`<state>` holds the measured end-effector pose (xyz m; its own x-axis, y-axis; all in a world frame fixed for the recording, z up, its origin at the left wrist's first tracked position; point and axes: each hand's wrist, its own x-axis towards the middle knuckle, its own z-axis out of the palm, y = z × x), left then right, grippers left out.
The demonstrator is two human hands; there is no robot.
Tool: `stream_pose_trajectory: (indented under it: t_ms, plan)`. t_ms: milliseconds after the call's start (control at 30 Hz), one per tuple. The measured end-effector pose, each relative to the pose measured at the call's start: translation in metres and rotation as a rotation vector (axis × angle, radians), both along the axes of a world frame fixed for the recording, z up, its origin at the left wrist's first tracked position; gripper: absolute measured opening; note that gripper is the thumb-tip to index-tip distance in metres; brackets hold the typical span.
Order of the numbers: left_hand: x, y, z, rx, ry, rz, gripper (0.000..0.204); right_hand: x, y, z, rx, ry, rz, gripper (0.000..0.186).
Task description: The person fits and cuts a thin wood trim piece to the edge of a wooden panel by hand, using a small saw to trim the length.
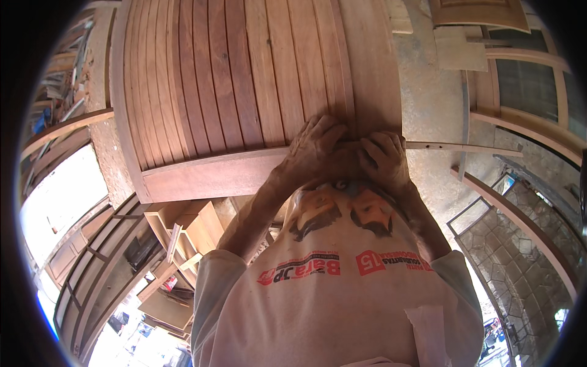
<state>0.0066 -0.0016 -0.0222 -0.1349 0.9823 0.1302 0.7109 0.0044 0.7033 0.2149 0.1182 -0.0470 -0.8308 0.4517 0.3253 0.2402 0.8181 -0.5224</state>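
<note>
Left hand [315, 142] is resting on the slatted wooden door [263, 67], fingers bent over its near edge, toward the near right corner. Right hand [388, 160] is sitting just beside it, at that corner, fingers also bent. Can't tell whether either is gripping anything; the knuckles are hiding it. Doing this well, I'd judge, means pressing evenly with both and keeping the corner steady. Thin wooden strip [465, 147] is sticking out past the right edge there: snag risk. Wooden box [206, 225] is crowding the near left corner. Concrete floor [425, 92] is showing along the right edge, likely giving better room.
</note>
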Motion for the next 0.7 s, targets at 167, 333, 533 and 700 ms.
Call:
stream_pose_trajectory:
  t_ms: [167, 333, 533, 700]
  plan:
    - [0.0007, -0.0012, -0.0005, 0.0, -0.009, 0.002, 0.047, 0.0016, -0.0015, -0.0003, 0.021, 0.004, -0.004, 0.033]
    - [0.0005, -0.0006, 0.0043, 0.014, -0.002, -0.012, 0.049, 0.0018, -0.0028, 0.0013, 0.027, 0.015, -0.004, 0.033]
    - [0.0024, -0.0021, -0.0005, 0.032, 0.0, -0.004, 0.049, -0.0001, -0.0033, 0.0019, 0.021, 0.039, -0.007, 0.033]
    - [0.0031, -0.0031, -0.0029, 0.034, 0.009, -0.012, 0.049, -0.0002, -0.0038, 0.0043, 0.004, 0.044, -0.018, 0.032]
